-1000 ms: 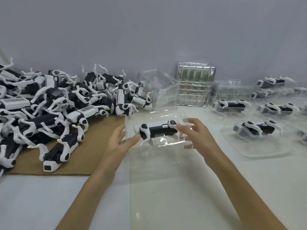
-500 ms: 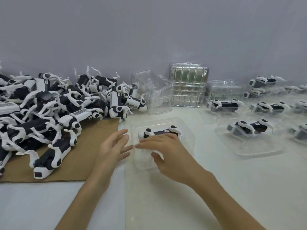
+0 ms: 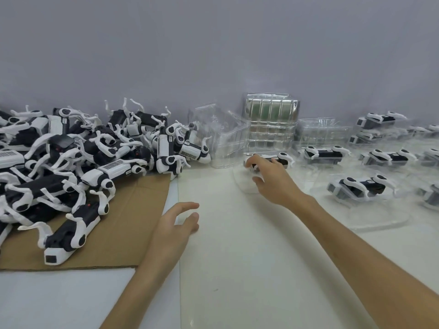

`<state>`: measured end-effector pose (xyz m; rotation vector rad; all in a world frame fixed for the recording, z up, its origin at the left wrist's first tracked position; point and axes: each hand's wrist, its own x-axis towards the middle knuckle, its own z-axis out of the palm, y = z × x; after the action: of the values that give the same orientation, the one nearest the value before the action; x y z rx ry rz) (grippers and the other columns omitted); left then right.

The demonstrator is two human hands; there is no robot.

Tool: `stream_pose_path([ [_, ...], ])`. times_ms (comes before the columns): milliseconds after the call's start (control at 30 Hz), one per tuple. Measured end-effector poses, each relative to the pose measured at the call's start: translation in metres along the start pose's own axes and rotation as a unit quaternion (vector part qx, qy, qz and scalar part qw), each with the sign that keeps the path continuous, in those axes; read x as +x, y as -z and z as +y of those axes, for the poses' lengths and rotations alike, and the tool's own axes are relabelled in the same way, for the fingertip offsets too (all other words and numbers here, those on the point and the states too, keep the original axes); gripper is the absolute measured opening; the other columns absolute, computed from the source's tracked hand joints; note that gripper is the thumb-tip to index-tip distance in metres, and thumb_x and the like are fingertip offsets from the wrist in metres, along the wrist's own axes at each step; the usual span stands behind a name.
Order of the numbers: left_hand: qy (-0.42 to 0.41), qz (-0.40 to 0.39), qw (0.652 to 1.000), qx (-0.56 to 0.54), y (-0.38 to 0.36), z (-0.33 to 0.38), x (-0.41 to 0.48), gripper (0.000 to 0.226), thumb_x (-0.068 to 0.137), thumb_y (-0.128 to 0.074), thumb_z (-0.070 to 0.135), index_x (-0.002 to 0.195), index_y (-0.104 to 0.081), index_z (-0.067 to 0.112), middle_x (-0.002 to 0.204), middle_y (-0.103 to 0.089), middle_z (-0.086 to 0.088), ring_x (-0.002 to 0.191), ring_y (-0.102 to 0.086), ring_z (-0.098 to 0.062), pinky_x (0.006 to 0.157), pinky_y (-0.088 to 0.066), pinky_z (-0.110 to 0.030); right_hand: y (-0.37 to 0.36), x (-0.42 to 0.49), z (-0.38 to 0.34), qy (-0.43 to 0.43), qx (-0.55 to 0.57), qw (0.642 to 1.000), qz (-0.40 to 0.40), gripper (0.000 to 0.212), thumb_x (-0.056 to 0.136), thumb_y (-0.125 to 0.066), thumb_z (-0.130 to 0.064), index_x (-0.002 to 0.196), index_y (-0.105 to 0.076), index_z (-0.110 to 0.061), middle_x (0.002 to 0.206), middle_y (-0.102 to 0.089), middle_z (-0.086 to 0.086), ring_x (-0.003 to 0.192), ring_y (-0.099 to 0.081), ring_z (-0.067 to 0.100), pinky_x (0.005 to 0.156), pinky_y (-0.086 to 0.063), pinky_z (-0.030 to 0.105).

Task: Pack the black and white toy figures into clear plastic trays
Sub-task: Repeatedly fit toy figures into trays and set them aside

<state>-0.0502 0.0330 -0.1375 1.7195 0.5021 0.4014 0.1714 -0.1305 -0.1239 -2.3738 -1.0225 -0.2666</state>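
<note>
Dozens of loose black and white toy figures (image 3: 78,167) lie heaped on a cardboard sheet (image 3: 133,224) at the left of the frame. Just right of the sheet's edge, the left hand (image 3: 174,227) hovers low over the table (image 3: 237,257), fingers relaxed and apart, holding nothing. At centre the right hand (image 3: 269,179) reaches out, fingers spread over a clear tray (image 3: 244,185) with one figure (image 3: 283,157) seated in it. It looks like a push, not a pinch, though blur hides the fingertips. Behind stand stacked empty trays (image 3: 270,129), and filled trays (image 3: 358,188) lie at right. This tray is probably being set aside as finished. The next move calls for an empty tray and a loose figure from the heap.
</note>
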Motion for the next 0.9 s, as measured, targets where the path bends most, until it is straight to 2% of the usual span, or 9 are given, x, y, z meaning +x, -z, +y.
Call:
stream_pose_path([
  [67, -0.003, 0.001, 1.000, 0.016, 0.000, -0.001, 0.001, 0.018, 0.098, -0.056, 0.022, 0.104, -0.067, 0.035, 0.120, -0.065, 0.007, 0.090, -0.072, -0.007, 0.097, -0.051, -0.035, 0.000, 0.006, 0.008, 0.018, -0.020, 1.000, -0.005, 0.044, 0.090, -0.057, 0.004, 0.127, -0.053, -0.020, 0.113, -0.058, -0.008, 0.099, -0.053, 0.010, 0.105, -0.036, 0.040],
  [133, -0.011, -0.003, 0.999, 0.036, 0.000, -0.003, 0.001, 0.018, 0.098, -0.056, 0.026, 0.105, -0.065, 0.039, 0.115, -0.067, 0.004, 0.092, -0.070, -0.005, 0.082, -0.048, -0.023, 0.002, 0.008, 0.016, 0.032, -0.033, 0.999, -0.007, 0.057, 0.090, -0.057, 0.006, 0.138, -0.051, -0.024, 0.124, -0.059, -0.008, 0.103, -0.060, 0.014, 0.102, -0.040, 0.040],
  [200, -0.027, -0.006, 0.998, 0.059, -0.001, -0.006, 0.000, 0.018, 0.098, -0.057, 0.027, 0.105, -0.064, 0.041, 0.116, -0.064, 0.011, 0.094, -0.069, -0.003, 0.074, -0.043, -0.020, 0.005, 0.009, 0.026, 0.040, -0.050, 0.998, -0.001, 0.063, 0.090, -0.056, 0.008, 0.143, -0.051, -0.026, 0.130, -0.059, -0.005, 0.105, -0.062, 0.016, 0.101, -0.043, 0.041],
  [300, -0.049, -0.007, 0.995, 0.089, -0.003, -0.008, 0.000, 0.017, 0.098, -0.057, 0.026, 0.105, -0.063, 0.041, 0.120, -0.055, 0.025, 0.088, -0.065, 0.005, 0.069, -0.041, -0.017, 0.010, 0.009, 0.040, 0.034, -0.081, 0.996, 0.010, 0.058, 0.091, -0.055, 0.009, 0.139, -0.057, -0.023, 0.135, -0.059, -0.002, 0.108, -0.062, 0.021, 0.101, -0.043, 0.047],
  [367, -0.056, -0.006, 0.994, 0.098, -0.004, -0.009, 0.001, 0.017, 0.098, -0.057, 0.026, 0.105, -0.062, 0.041, 0.119, -0.053, 0.029, 0.086, -0.064, 0.007, 0.069, -0.041, -0.017, 0.016, 0.009, 0.047, 0.000, -0.108, 0.994, 0.016, 0.057, 0.090, -0.054, 0.008, 0.138, -0.058, -0.024, 0.138, -0.057, -0.003, 0.115, -0.060, 0.021, 0.108, -0.036, 0.048],
  [467, -0.055, -0.006, 0.994, 0.097, -0.003, -0.010, 0.001, 0.017, 0.098, -0.057, 0.027, 0.105, -0.062, 0.042, 0.118, -0.051, 0.033, 0.087, -0.065, 0.008, 0.069, -0.041, -0.015, 0.025, 0.007, 0.057, -0.062, -0.198, 0.978, 0.026, 0.060, 0.088, -0.055, 0.002, 0.139, -0.053, -0.029, 0.143, -0.054, -0.005, 0.133, -0.048, 0.018, 0.118, -0.014, 0.051],
  [567, -0.056, -0.005, 0.993, 0.102, -0.003, -0.009, 0.001, 0.017, 0.098, -0.057, 0.026, 0.107, -0.062, 0.040, 0.118, -0.051, 0.033, 0.086, -0.064, 0.008, 0.070, -0.041, -0.016, 0.032, 0.008, 0.060, -0.115, -0.274, 0.955, 0.009, 0.056, 0.088, -0.056, -0.010, 0.140, -0.048, -0.029, 0.143, -0.054, -0.002, 0.141, -0.038, 0.021, 0.120, -0.003, 0.055],
  [733, -0.055, 0.000, 0.993, 0.103, -0.002, -0.009, 0.001, 0.017, 0.098, -0.057, 0.025, 0.106, -0.063, 0.039, 0.118, -0.052, 0.031, 0.088, -0.065, 0.006, 0.072, -0.042, -0.017, 0.046, 0.011, 0.063, -0.207, -0.365, 0.907, -0.042, 0.055, 0.091, -0.051, -0.025, 0.145, -0.042, -0.024, 0.149, -0.047, 0.007, 0.144, -0.030, 0.030, 0.119, 0.000, 0.059],
  [900, -0.062, -0.005, 0.992, 0.109, -0.002, -0.010, 0.001, 0.018, 0.098, -0.057, 0.025, 0.105, -0.062, 0.041, 0.117, -0.051, 0.032, 0.090, -0.065, 0.005, 0.072, -0.042, -0.019, 0.057, 0.009, 0.070, -0.272, -0.420, 0.861, -0.087, 0.054, 0.093, -0.045, -0.028, 0.144, -0.041, -0.014, 0.151, -0.040, 0.012, 0.144, -0.028, 0.032, 0.119, -0.002, 0.058],
])
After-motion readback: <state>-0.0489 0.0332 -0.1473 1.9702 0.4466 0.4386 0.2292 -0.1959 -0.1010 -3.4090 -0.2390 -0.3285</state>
